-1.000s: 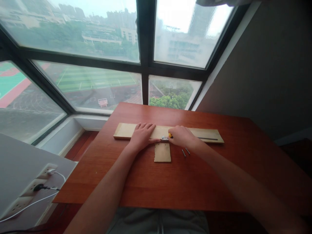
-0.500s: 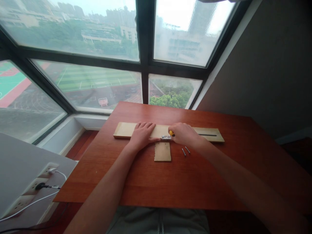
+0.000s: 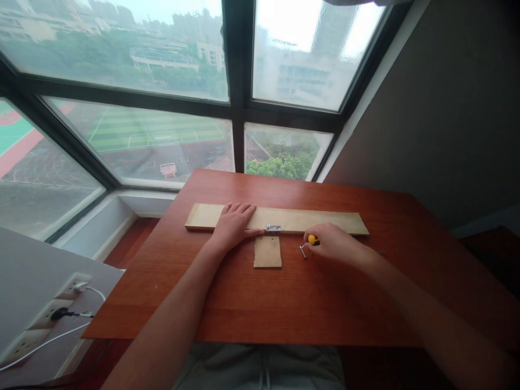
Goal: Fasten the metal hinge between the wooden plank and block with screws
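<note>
A long pale wooden board (image 3: 309, 219) lies across the table. My left hand (image 3: 233, 225) rests flat on its left half, fingers stretched out and thumb pointing along the front edge. Near the thumb tip, a small silver metal hinge (image 3: 273, 228) sits at that edge. Below the hinge is a small square wooden piece (image 3: 267, 252) with holes near its top. My right hand (image 3: 331, 240) is closed around a screwdriver (image 3: 312, 239), its yellow handle end showing and most of the shaft hidden. By those fingertips lies a screw (image 3: 303, 252); a second is partly covered.
The reddish-brown table (image 3: 227, 309) reaches back to large windows with dark frames (image 3: 239, 114). At lower left, a low wall carries sockets with plugs and cables (image 3: 60, 313). A grey wall (image 3: 439, 119) slopes up on the right.
My right hand has moved from the hinge toward me and right, carrying the screwdriver down to the screws. My left hand stays on the board. The view has shifted slightly.
</note>
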### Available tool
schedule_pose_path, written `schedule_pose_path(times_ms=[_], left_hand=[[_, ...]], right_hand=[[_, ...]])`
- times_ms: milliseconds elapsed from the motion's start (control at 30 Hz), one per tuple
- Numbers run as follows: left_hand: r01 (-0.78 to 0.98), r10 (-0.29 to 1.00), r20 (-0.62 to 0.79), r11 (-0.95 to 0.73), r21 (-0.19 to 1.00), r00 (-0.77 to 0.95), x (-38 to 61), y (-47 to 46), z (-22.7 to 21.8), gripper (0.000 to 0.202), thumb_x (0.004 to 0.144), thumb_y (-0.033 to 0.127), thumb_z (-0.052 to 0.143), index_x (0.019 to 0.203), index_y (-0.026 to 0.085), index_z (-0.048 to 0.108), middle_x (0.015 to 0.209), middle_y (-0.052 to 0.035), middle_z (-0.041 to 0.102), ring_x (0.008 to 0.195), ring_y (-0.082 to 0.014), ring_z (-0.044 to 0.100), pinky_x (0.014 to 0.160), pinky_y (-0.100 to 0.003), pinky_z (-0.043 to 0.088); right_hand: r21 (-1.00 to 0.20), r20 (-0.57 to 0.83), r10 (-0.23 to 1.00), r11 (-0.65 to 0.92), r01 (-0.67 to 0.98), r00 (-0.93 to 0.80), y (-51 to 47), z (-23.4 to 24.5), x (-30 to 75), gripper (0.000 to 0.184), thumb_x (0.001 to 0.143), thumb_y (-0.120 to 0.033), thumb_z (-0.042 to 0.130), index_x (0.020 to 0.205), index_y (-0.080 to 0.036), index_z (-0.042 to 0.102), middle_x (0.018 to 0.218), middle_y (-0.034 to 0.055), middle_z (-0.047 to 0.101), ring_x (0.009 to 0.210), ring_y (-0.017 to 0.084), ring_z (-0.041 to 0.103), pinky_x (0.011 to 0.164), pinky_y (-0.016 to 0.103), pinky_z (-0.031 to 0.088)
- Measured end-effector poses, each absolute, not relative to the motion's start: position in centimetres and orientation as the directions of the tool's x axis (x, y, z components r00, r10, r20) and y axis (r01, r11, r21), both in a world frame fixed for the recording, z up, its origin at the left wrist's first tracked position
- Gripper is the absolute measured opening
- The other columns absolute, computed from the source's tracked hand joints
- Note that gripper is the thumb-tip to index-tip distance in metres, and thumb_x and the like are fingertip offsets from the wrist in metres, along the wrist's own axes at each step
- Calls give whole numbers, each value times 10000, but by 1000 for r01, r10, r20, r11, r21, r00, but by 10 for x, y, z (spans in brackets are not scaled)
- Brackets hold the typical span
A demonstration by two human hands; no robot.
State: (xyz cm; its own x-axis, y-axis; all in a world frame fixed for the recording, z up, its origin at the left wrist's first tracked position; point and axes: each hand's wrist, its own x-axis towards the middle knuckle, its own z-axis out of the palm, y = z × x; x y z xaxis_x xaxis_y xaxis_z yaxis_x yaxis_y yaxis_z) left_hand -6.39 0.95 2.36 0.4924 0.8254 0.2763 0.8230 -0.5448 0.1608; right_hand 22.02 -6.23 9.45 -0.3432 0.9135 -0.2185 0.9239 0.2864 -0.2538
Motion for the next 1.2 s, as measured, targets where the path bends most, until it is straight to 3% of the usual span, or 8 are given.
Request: schedule_pose_path(times_ms=[233, 900, 1200], left_hand=[[825, 828, 277, -541, 164, 488, -64, 10, 23, 736, 795, 711, 558, 1368, 252, 514, 1377, -108, 575, 1263, -299, 497, 1132, -458, 260], [821, 820, 289, -549, 155, 494, -64, 9, 24, 734, 798, 699, 567, 1363, 233, 517, 1356, -112, 587, 1250, -302, 503, 1123, -473, 273], [822, 826, 276, -545, 165, 492, -64, 9, 24, 753, 790, 705, 570, 1377, 237, 511, 1362, -114, 580, 1256, -303, 495, 1130, -469, 264]], right_hand=[[-300, -216, 912, 277, 913, -348, -68, 83, 231, 141, 789, -228, 572, 811, -237, 712, 845, 18, 743, 773, 172, 659, 662, 244, 404], [-251, -291, 899, 257, 933, -326, -67, 74, 242, 190, 773, -206, 579, 890, -262, 718, 930, 23, 750, 845, 209, 669, 667, 262, 393], [-260, -286, 901, 255, 931, -327, -63, 81, 239, 177, 796, -213, 561, 876, -249, 715, 924, 27, 745, 844, 180, 666, 713, 243, 420]])
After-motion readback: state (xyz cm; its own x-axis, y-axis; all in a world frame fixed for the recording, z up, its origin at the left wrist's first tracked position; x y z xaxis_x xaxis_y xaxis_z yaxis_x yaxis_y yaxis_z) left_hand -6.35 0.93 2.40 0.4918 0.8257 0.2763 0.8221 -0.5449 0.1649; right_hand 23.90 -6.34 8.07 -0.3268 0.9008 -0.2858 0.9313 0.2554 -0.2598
